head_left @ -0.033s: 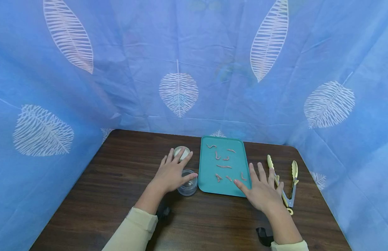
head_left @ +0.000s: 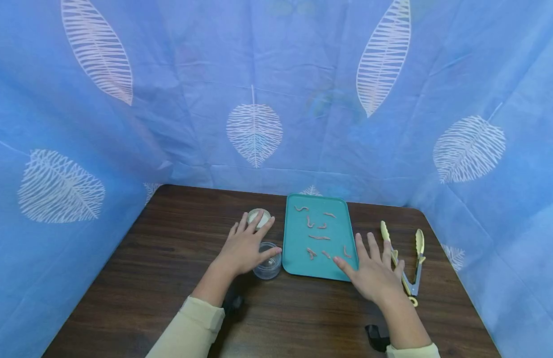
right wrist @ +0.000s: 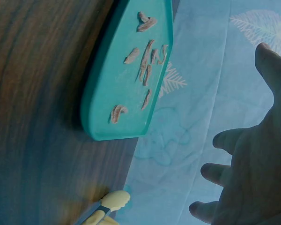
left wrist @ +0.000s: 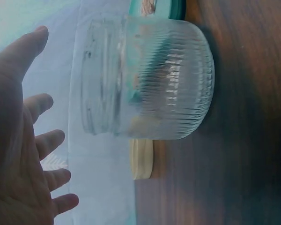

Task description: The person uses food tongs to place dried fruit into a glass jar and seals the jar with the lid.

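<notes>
My left hand (head_left: 243,251) is spread, palm down, above a clear ribbed glass jar (head_left: 268,268), holding nothing. In the left wrist view the jar (left wrist: 164,84) stands uncapped, apart from the fingers. A pale round lid (head_left: 258,217) lies behind it, partly covered by my fingertips in the head view. The right hand (head_left: 375,273) hovers with fingers spread over the near right corner of a teal tray (head_left: 298,266). Several pinkish-brown, worm-like strips (head_left: 319,237) are scattered on the tray. Beside the right hand lie tongs (head_left: 417,273) with cream tips, their arms apart.
All of it stands on a dark wood-grain table (head_left: 178,258). Blue cloth (head_left: 191,124) with white leaf prints hangs behind the table and along both sides. The tray reaches close to the table's back edge.
</notes>
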### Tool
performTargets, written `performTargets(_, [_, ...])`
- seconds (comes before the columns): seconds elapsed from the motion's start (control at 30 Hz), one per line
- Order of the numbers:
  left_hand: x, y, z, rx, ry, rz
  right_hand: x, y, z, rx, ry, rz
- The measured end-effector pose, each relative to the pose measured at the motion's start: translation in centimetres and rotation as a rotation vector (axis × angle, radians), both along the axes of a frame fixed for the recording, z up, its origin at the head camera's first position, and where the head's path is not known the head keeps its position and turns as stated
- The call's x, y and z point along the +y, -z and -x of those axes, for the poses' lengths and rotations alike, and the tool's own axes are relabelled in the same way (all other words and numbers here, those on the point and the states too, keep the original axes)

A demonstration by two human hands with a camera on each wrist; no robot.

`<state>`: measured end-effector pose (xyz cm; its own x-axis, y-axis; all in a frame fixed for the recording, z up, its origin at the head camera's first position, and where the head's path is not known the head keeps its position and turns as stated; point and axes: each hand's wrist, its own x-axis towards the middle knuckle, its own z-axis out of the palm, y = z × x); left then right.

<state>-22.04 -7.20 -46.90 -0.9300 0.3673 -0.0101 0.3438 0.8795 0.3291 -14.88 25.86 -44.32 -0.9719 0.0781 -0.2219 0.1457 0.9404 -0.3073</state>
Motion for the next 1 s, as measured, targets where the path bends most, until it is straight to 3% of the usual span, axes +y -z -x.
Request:
performTargets(0.27, [-0.2, 1.3, -0.2, -0.014, 0.003, -0.081, 0.5, 0.8, 0.1, 0.005, 0.014, 0.018])
performTargets(0.47, [-0.7, 2.6, -0.8, -0.097, -0.012, -0.271, 1.6, 1.1, 0.2, 0.051, 0.059, -0.005])
performTargets(0.57, [-0.9, 3.4, -1.2, -0.148, -0.026, -0.403, 2.4, 1.4, 0.4, 0.092, 0.1, -0.002])
performTargets(0.73, [-1.4, 5.0, -1.8, -0.196, -0.047, -0.541, 4.7, 2.4, 0.7, 0.172, 0.198, 0.004])
performTargets(1.0, [-1.8, 7.1, -2.1, -0.225, -0.07, -0.694, 10.2, 4.6, 2.2, 0.12, 0.384, -0.007])
